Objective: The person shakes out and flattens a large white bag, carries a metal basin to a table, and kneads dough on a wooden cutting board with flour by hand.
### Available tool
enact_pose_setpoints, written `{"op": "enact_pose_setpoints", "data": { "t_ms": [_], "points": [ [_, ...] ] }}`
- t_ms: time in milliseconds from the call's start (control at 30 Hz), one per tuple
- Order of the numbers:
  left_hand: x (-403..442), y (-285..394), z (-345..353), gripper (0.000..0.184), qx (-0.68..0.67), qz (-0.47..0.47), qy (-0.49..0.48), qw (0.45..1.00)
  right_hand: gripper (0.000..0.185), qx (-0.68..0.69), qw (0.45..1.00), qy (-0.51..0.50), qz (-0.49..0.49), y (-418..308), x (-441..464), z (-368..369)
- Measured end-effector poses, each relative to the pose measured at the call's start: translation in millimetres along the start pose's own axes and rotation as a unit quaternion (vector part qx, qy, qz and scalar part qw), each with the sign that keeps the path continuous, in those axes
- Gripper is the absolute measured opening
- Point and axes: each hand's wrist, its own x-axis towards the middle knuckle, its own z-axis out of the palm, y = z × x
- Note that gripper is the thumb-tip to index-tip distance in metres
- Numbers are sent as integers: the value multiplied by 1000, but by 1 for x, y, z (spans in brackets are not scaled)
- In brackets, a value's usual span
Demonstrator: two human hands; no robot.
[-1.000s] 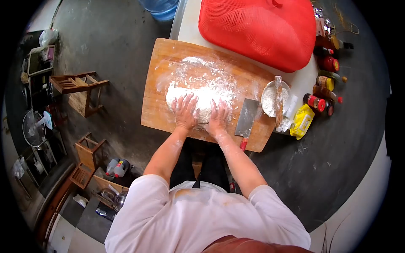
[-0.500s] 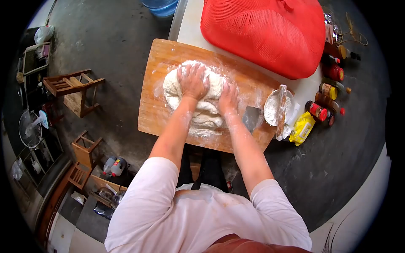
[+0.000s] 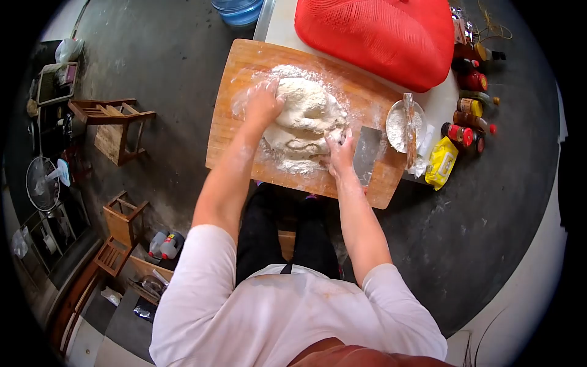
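A floury lump of dough (image 3: 304, 104) with a folded lower part lies on a wooden board (image 3: 235, 76), loose flour around it. My left hand (image 3: 264, 103) is at the dough's left edge, its fingers curled against the side. At the lower right edge, my right hand (image 3: 340, 153) grips the dough between thumb and fingers. Just right of that hand, a flat metal dough scraper (image 3: 367, 153) lies on the board. A bowl of flour (image 3: 397, 129) stands at the board's right end, with a rolling pin (image 3: 409, 131) across it.
A red mesh food cover (image 3: 379, 37) sits behind the board on the white table. Several jars and bottles (image 3: 469, 107) line the right side, near a yellow packet (image 3: 441, 164). Wooden stools (image 3: 116, 128) stand on the floor to the left, and a blue water jug (image 3: 237, 11) at the back.
Both hands have moved from pressing on top of the dough to its sides, the left outward and the right lower. The dough looks more bunched up in the middle. The view has shifted slightly.
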Motion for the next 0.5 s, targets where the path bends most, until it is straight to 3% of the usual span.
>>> {"op": "enact_pose_setpoints", "data": {
  "t_ms": [67,133,167,233,267,333,367,400,467,500],
  "points": [
    [-31,19,-5,53,-6,-17,7,1000,78,-7,1000,-7,-5,-5,15,-4],
    [-57,28,5,54,1,-163,22,986,68,-131,989,-27,69,-33,31,-2],
    [-69,35,13,54,2,-161,24,987,68,-129,989,-27,67,-36,52,-3],
    [-95,42,29,55,-50,-218,81,971,55,-297,948,-103,-47,-40,79,0],
    [-105,38,34,55,-49,-218,82,971,55,-295,948,-104,-48,-42,79,3],
    [-114,27,40,54,-190,-196,39,961,48,-466,866,-91,-157,-80,57,39],
    [-106,38,4,56,-154,-287,-94,941,47,-484,853,-92,-171,-90,35,55],
    [-93,24,2,56,-154,-288,-92,941,45,-511,830,-118,-191,-96,13,66],
    [-63,-5,7,50,-40,-65,120,990,43,-543,805,-149,-187,-82,-29,79],
    [-48,17,-21,45,-110,13,133,985,43,-537,803,-182,-185,-80,-47,87]
  ]
}}
